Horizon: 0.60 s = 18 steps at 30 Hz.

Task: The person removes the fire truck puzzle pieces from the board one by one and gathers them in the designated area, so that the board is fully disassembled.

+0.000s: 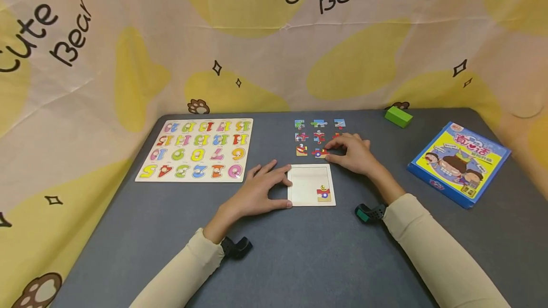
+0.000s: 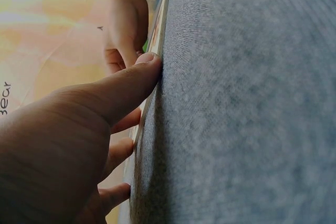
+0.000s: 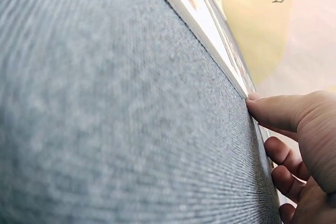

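My left hand (image 1: 261,188) lies at the left side of a square white puzzle tray (image 1: 305,185), its thumb (image 2: 149,61) and fingers touching the edge. One jigsaw piece (image 1: 323,194) sits inside the tray's lower right corner. Beyond the tray, several small picture pieces stand in rows on the table. My right hand (image 1: 353,153) has thumb and index finger at the right end of a red and blue jigsaw piece (image 1: 319,153) in the nearest row, pinching it. In the right wrist view the right thumb (image 3: 278,109) is low at the table, and the piece is hidden.
A number board (image 1: 197,151) lies at the left of the grey table (image 1: 299,251). On the right are a blue and yellow puzzle box (image 1: 460,163) and a green block (image 1: 398,117). A printed cloth (image 1: 274,61) hangs behind the table.
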Motion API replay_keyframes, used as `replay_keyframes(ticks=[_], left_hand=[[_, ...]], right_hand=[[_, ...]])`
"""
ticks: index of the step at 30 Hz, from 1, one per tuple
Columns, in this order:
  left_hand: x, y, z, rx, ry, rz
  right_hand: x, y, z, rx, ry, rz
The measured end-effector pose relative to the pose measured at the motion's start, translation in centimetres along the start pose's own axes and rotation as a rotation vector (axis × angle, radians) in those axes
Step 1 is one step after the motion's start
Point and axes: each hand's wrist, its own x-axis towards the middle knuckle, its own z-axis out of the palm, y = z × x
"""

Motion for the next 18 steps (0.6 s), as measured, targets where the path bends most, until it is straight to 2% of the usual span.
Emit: replay_keyframes(ticks=[10,18], left_hand=[[-0.07,0.00,-0.03,-0.003,-0.013,-0.005],[-0.02,0.11,-0.14,-0.002,-0.005,0.003]], right_hand=[[0.24,-0.43,0.26,-0.010,-0.011,0.045],[0.45,-0.38,0.23,0.001,0.000,0.043]])
